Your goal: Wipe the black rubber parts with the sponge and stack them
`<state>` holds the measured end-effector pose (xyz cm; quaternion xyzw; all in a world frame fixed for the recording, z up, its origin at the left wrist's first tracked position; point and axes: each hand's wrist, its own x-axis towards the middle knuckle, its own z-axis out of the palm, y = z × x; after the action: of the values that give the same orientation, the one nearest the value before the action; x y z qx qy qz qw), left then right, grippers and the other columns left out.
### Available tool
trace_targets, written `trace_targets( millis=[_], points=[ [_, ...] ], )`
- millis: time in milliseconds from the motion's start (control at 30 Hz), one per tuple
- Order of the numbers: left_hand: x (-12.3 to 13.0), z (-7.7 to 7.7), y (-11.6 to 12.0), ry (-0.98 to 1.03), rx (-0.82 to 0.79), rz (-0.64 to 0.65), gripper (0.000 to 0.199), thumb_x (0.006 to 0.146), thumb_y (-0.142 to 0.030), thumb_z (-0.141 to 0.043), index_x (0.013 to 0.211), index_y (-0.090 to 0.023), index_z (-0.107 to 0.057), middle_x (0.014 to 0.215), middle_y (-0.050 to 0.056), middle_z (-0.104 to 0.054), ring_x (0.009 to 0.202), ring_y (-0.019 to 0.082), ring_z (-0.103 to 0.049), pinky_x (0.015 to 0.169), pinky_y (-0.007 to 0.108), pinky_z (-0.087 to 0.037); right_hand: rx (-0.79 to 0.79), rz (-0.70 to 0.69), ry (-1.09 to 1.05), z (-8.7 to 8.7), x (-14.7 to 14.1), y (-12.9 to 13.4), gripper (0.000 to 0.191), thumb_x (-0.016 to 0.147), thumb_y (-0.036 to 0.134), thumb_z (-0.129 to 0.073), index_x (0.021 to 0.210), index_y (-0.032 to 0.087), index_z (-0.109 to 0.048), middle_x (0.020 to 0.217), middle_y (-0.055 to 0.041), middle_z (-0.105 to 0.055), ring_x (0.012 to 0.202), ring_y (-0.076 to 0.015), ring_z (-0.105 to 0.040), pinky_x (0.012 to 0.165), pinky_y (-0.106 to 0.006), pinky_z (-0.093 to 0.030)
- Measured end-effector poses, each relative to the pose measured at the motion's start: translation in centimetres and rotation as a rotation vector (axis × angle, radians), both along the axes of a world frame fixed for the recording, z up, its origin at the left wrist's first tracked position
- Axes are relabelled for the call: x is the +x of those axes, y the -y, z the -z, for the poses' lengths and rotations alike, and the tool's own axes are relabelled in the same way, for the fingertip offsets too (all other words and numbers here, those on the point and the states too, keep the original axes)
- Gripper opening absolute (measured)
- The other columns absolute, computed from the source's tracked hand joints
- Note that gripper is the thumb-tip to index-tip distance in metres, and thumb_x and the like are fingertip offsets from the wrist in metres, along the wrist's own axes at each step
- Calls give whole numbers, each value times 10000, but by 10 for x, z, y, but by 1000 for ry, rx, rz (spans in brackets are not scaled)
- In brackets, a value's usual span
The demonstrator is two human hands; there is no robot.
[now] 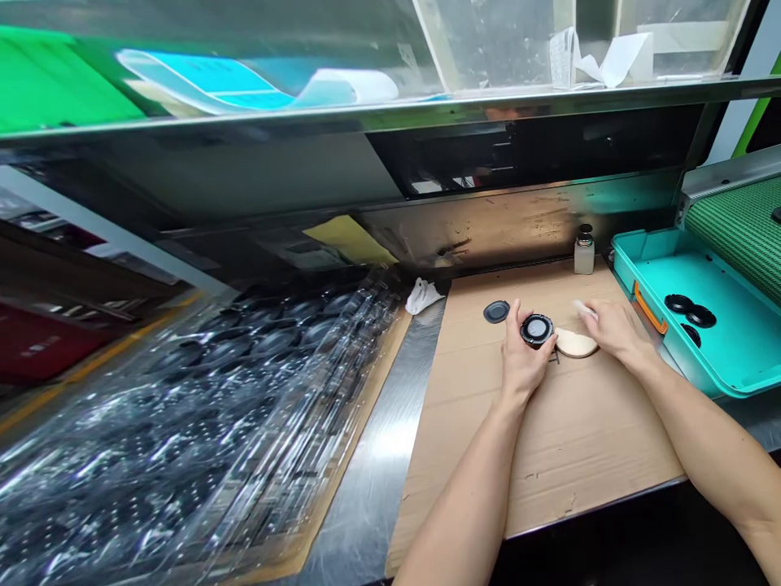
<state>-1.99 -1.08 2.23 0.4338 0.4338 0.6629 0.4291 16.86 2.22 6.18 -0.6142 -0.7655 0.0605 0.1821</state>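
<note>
My left hand [525,358] is closed around a small black round part [538,329] with a grey centre, which looks like a small speaker. The part is held over the cardboard sheet [586,439], its grey face turned up. Between the fingertips of my right hand [613,327] is a small white piece [584,309], too small to identify. A pale beige disc [577,345] lies on the cardboard between my hands, partly covered by the right one. Behind my left hand rests a dark grey round cover [496,311].
A small bottle with a dark cap [584,251] stands at the back. To the right, a teal tray [713,376] holds several black round parts beside a green conveyor belt [744,220]. Clear plastic trays [244,407] of dark round parts are stacked left. A crumpled white cloth [423,296] lies nearby.
</note>
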Motion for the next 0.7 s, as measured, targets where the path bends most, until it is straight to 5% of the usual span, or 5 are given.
trace_targets(
  millis=[100, 200, 367, 567, 700],
  points=[
    [2, 1, 1, -37, 13, 47, 925, 642, -66, -852, 1462, -320, -509, 1362, 74, -613, 1399, 265, -490, 1194, 355, -342, 79, -253, -190, 5, -17, 8, 302, 1029, 352, -485, 1214, 234, -692, 1150, -72, -726, 1060, -212, -641, 911, -276, -438],
    [5, 2, 3, -100, 26, 95, 894, 682, -56, -805, 1484, -309, -501, 1382, 81, -608, 1375, 268, -509, 1208, 359, -326, 99, -368, -164, 9, -32, 18, 306, 1005, 310, -519, 1251, 272, -697, 1113, -53, -706, 1027, -194, -623, 907, -269, -438],
    [7, 4, 2, -202, 85, 136, 762, 724, -53, -739, 1432, -277, -570, 1405, 87, -612, 1367, 263, -519, 1213, 376, -332, 156, -233, -2, 7, -37, 25, 347, 1042, 338, -440, 1228, 294, -730, 1024, -67, -668, 935, -202, -593, 824, -291, -414],
    [4, 15, -5, -677, 224, 23, 870, 805, -104, -653, 1594, -253, -318, 1395, 118, -617, 1266, 239, -609, 1114, 422, -462, 171, -323, 87, 1, -33, 23, 285, 995, 314, -535, 1173, 310, -758, 1012, -49, -673, 896, -199, -577, 795, -320, -363],
    [3, 18, -5, -764, 272, 7, 908, 806, -125, -662, 1613, -251, -267, 1390, 138, -617, 1239, 246, -629, 1070, 414, -500, 184, -317, 114, -4, -33, 25, 291, 1008, 296, -510, 1167, 298, -754, 1003, -54, -670, 923, -203, -575, 792, -331, -328]
  ],
)
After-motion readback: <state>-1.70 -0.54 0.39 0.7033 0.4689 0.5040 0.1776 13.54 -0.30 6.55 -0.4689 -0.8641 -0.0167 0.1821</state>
